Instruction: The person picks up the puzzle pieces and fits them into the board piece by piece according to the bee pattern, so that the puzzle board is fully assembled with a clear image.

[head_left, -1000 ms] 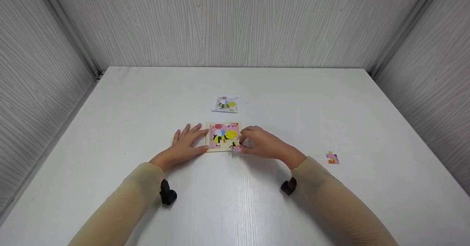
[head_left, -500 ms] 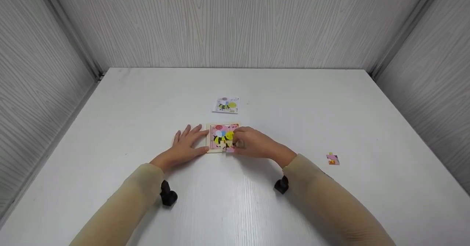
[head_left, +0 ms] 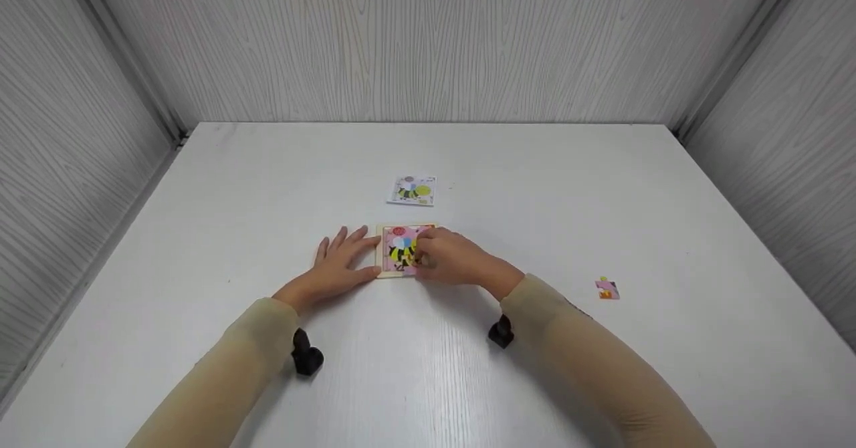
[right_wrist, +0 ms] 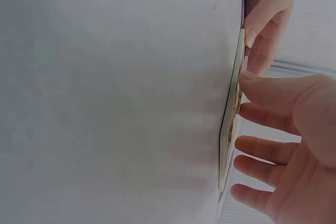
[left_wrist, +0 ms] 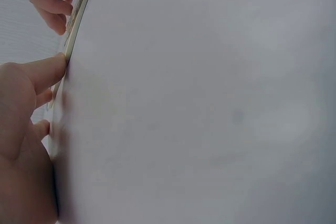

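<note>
A small wooden jigsaw puzzle tray (head_left: 379,257) with a pale frame and a pink bee picture lies flat on the table in the head view. My left hand (head_left: 338,264) rests beside it, fingers spread, with thumb and forefinger against the frame's left side. Over the tray's right part, my right hand (head_left: 458,257) pinches a puzzle piece (head_left: 408,269) down at the lower edge of the picture; the fingers hide much of the piece and the bee's head. In the right wrist view, the right thumb (right_wrist: 257,85) and forefinger meet the tray's top surface.
Behind the tray lies a square card (head_left: 412,190) printed with the same bee. One loose puzzle piece (head_left: 607,289), pink with yellow and orange, lies off to the right on the white table (head_left: 267,167). Grey wood-grain panels (head_left: 428,47) enclose the back and sides.
My right hand has moved left over the tray, bringing the puzzle piece from the lower right corner to the gap at the bottom of the picture. The left hand has stayed put.
</note>
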The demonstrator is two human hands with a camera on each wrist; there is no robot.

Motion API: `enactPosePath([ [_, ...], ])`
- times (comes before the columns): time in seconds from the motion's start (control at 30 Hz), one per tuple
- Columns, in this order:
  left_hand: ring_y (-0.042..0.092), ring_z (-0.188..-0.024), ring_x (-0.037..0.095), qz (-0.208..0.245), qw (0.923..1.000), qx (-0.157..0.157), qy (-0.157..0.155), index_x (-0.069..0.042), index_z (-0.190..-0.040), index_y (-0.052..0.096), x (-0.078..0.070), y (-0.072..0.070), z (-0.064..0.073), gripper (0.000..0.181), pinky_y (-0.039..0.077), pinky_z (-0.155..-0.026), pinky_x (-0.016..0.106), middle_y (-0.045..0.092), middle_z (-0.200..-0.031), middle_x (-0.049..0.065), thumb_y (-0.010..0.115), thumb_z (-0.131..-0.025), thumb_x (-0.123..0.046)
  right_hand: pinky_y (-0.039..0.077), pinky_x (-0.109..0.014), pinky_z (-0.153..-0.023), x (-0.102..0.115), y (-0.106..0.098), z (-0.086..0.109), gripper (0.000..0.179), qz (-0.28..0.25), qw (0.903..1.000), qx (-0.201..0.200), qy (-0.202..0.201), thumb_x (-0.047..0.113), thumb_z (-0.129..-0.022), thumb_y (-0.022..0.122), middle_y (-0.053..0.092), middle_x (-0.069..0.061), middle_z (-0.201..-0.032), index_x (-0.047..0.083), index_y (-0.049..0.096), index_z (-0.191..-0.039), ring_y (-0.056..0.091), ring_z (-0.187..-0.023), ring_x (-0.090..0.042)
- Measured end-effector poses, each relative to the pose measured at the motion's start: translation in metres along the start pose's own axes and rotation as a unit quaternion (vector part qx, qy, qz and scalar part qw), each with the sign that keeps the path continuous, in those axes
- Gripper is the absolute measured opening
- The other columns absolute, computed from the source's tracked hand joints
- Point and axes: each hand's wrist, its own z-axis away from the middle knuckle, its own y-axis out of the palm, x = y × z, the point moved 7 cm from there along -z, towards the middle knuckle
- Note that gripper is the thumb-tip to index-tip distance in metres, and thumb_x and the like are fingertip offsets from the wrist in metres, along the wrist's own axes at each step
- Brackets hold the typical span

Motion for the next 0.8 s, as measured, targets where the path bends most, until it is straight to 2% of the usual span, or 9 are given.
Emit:
enactPosePath([
  [0.23, -0.007, -0.14, 0.033, -0.001, 1.0, -0.002, 0.007, -0.016, -0.145, 0.033, -0.0016, 0.0002, -0.0004, 0.062, -0.012, -0.106, 0.053, 0.012, -0.155, 0.01, 0.051, -0.092, -0.044, 0.043, -0.03, -0.091, -0.0033, 0.0002, -0.0034, 0.027, 0.005, 0.9999, -0.005, 0.011, 0.026, -0.086, 0.067, 0.057, -0.001, -0.11, 0.011, 0.066, -0.108, 0.048, -0.1, -0.016],
  [0.5, -0.007, -0.14, 0.035, -0.002, 1.0, -0.006, 0.006, -0.015, -0.145, 0.033, -0.001, 0.0001, -0.0001, 0.063, -0.012, -0.106, 0.053, 0.013, -0.154, 0.011, 0.052, -0.092, -0.043, 0.041, -0.034, -0.095, -0.0011, -0.0006, -0.0066, 0.025, 0.014, 0.9998, -0.014, -0.002, 0.024, -0.086, 0.066, 0.055, -0.005, -0.121, 0.008, 0.066, -0.105, 0.048, -0.113, -0.021],
  [0.8, -0.008, -0.14, 0.033, -0.007, 1.0, -0.001, -0.002, -0.018, -0.146, 0.032, -0.0008, -0.0002, 0.0001, 0.063, -0.012, -0.106, 0.053, 0.011, -0.155, 0.009, 0.05, -0.092, -0.045, 0.041, -0.034, -0.095, -0.0007, -0.0017, -0.008, 0.025, 0.02, 0.9997, -0.007, 0.009, 0.026, -0.087, 0.066, 0.055, -0.006, -0.121, 0.009, 0.066, -0.105, 0.048, -0.11, -0.02],
])
